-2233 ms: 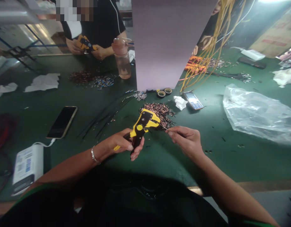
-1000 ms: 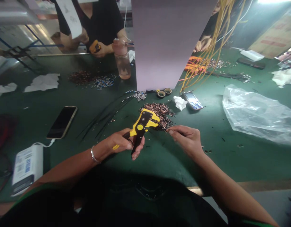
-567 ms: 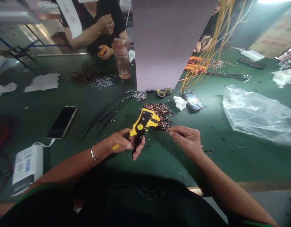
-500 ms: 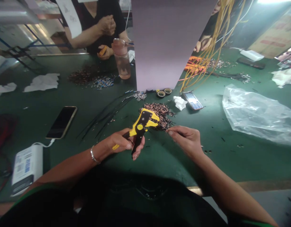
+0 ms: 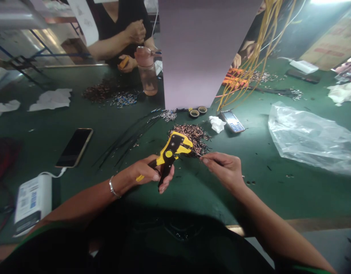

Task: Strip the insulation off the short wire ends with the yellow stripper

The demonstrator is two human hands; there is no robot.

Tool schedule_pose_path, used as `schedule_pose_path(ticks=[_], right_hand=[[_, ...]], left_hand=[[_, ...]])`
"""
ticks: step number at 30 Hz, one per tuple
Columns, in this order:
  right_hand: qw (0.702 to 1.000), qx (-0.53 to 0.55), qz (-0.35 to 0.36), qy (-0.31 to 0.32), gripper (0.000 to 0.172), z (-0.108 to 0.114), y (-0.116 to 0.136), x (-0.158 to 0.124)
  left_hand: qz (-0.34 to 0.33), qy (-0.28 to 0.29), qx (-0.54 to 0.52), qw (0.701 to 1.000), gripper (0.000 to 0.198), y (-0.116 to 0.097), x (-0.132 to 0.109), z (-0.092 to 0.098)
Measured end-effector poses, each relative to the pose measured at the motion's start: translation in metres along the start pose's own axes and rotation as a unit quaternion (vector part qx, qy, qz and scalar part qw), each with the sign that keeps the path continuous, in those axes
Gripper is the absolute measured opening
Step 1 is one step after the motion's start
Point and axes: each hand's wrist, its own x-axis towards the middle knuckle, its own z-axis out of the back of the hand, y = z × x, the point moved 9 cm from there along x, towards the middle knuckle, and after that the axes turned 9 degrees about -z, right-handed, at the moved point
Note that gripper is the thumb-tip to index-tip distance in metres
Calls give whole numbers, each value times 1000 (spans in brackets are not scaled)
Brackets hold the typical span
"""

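Yellow wire stripper [image 5: 169, 154]: light, stiff, grip by the handles. Left hand [image 5: 144, 171] clenched round it over the green bench [image 5: 249, 201]. Right hand [image 5: 224, 169] pinches a thin wire [image 5: 197, 154], floppy, so hold near the tip, beside the copper scrap pile [image 5: 191, 136].

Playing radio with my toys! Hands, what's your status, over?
Left hand: yellow wire stripper gripped. Right hand: pinching thin wire. Cut wire pile just beyond.

The left hand [image 5: 144, 171] sits low near the centre of the frame, its fingers [image 5: 161, 177] curled closed, with the left forearm [image 5: 78, 203] reaching in from the lower left. The right hand [image 5: 224, 171] sits to its right, thumb and forefinger pinched at the tips, with the right forearm [image 5: 272, 228] rising from the lower right.
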Motion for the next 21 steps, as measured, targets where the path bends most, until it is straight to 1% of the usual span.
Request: schedule_pose_path(ticks=[7,14,21], right_hand=[[1000,-1,-4,-1,12,0,0,-1],[1000,-3,0,-1,12,0,0,0],[1000,0,1,4,12,0,1,-1]], left_hand=[[3,-7,12,1000,34,1,0,1],[4,1,16,1000,36,2,-1,2],[1,1,20,1000,32,2,-3,3]])
